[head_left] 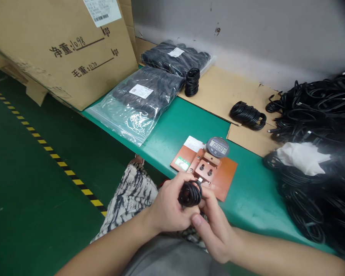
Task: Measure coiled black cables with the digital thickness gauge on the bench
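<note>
My left hand (171,205) is closed around a coiled black cable (189,194), whose loops face up toward me. Against the coil's right side is my right hand (215,226), fingers curled around its lower part and the thumb bent inward; some of its fingertips are hidden. A pale metal connector tip (200,179) pokes out beyond the coil, at the near edge of a copper-coloured fixture block (206,168). I cannot tell whether the tip touches the block. Behind the block stands a round digital gauge (217,147), its display reading zeros.
Bagged black cable coils (149,94) lie at the back left beside a large carton (103,76). One cable coil (192,82) stands by the bags; another coil (247,115) lies on cardboard. Loose black cables (313,111) heap at the right, with a white crumpled cloth (303,158) on them.
</note>
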A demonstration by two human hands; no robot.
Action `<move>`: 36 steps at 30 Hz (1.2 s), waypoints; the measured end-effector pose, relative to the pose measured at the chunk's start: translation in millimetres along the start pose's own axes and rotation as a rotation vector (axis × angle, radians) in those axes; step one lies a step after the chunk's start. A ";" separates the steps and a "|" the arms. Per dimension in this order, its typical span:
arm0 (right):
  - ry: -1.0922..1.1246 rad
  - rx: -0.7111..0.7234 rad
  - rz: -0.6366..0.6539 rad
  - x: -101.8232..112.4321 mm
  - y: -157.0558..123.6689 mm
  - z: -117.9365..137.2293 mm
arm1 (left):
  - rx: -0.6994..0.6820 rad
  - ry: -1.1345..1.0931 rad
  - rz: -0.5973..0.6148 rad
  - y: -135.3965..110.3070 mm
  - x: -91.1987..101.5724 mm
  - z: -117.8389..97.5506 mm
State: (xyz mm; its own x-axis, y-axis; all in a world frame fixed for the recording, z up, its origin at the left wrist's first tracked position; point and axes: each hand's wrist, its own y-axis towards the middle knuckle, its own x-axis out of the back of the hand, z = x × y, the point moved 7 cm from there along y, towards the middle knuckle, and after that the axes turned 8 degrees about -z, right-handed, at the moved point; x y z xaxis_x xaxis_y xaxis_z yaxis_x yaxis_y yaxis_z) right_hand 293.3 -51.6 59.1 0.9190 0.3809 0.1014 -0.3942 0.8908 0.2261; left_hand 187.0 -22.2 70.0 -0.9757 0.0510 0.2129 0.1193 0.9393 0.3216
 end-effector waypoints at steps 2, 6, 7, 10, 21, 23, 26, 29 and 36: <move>0.014 -0.003 0.002 -0.1 0.6 0.0 | -0.011 0.014 -0.003 -0.5 0.3 0.3; 0.044 -0.027 0.005 -0.8 1.8 -0.3 | 0.010 0.018 -0.006 -0.6 0.3 2.0; 0.051 -0.034 0.003 -0.8 2.2 -0.2 | 0.018 0.018 -0.005 -0.4 0.2 2.5; 0.069 -0.036 -0.003 -0.9 3.6 1.4 | 0.048 0.042 -0.002 0.6 0.0 4.9; 0.159 -0.102 -0.046 -1.5 3.7 -1.5 | 0.103 0.054 0.010 1.6 -2.2 7.7; 0.173 -0.129 -0.064 -0.8 3.7 -2.5 | 0.113 0.050 0.014 2.4 -3.1 8.3; 0.197 -0.164 -0.080 -0.5 4.1 -3.8 | 0.129 0.043 0.013 3.4 -4.4 9.9; 0.218 -0.177 -0.084 -0.8 5.1 -4.5 | 0.141 0.035 0.003 3.6 -5.3 11.7; 0.230 -0.175 -0.102 1.0 5.7 -5.6 | 0.167 0.056 -0.024 1.7 -6.2 17.2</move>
State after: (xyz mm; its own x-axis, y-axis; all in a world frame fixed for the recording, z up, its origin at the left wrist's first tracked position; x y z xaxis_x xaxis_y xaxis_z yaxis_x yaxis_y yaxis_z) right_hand 292.0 -44.8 55.0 0.9385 0.3157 -0.1397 -0.3116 0.9488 0.0514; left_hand 190.1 -15.1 53.3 -0.9656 0.0133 0.2598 0.0594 0.9836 0.1703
